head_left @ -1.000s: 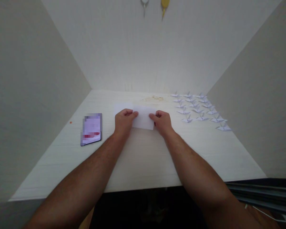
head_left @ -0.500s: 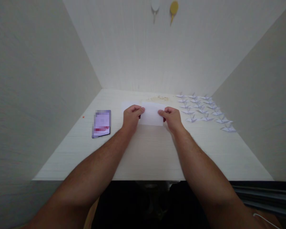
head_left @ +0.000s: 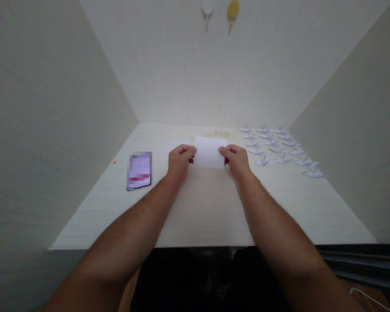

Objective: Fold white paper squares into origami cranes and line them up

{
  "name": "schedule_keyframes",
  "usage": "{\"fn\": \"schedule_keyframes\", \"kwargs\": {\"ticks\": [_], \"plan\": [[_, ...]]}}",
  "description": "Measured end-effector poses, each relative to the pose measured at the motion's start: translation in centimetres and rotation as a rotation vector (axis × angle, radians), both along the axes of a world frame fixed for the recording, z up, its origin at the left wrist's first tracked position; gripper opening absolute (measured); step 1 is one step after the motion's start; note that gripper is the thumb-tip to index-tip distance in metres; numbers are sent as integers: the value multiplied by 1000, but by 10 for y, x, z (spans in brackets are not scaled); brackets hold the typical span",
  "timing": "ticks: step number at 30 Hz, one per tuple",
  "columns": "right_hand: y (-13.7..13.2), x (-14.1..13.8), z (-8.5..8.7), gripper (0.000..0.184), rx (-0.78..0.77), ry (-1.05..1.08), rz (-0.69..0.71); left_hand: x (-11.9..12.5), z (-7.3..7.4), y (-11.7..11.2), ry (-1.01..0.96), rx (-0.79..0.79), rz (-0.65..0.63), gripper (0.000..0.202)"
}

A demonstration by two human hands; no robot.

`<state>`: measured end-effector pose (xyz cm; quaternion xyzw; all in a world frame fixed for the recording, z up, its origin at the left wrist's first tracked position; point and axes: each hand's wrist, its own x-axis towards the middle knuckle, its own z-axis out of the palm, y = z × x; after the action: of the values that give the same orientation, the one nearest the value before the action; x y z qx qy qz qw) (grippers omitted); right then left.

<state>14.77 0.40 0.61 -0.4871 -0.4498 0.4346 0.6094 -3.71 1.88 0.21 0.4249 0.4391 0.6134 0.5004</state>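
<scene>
A white sheet of paper (head_left: 209,153), roughly rectangular, is held up between both hands above the desk. My left hand (head_left: 181,160) pinches its left edge, the thumb lying on the near face. At the opposite edge my right hand (head_left: 236,159) grips the sheet the same way, fingers curled behind it. Behind my left hand, another pale sheet (head_left: 176,145) lies flat on the desk, partly hidden by that hand. To the right stand several folded paper cranes (head_left: 273,145), set out in rows.
A phone with a lit, blurred screen (head_left: 139,170) lies on the white desk (head_left: 201,212) at the left. A small orange speck (head_left: 115,162) is near the desk's left edge. White (head_left: 207,8) and yellow hooks (head_left: 233,11) hang on the back wall. Panels enclose both sides.
The paper has been raised and tilted slightly, and its face looks brighter. Both hands keep their pinch on its edges. The whole view has shifted a little.
</scene>
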Motion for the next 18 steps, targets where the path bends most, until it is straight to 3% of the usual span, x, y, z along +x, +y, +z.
{"fn": "schedule_keyframes", "kwargs": {"ticks": [6,14,18], "plan": [[-2,1,6,32,-23,203,88,-2,1,1,-22,-9,60,17],[-2,2,5,20,-6,213,88,-2,1,1,-35,-12,60,17],[-1,2,5,38,26,211,86,-1,1,2,-48,-1,65,16]]}}
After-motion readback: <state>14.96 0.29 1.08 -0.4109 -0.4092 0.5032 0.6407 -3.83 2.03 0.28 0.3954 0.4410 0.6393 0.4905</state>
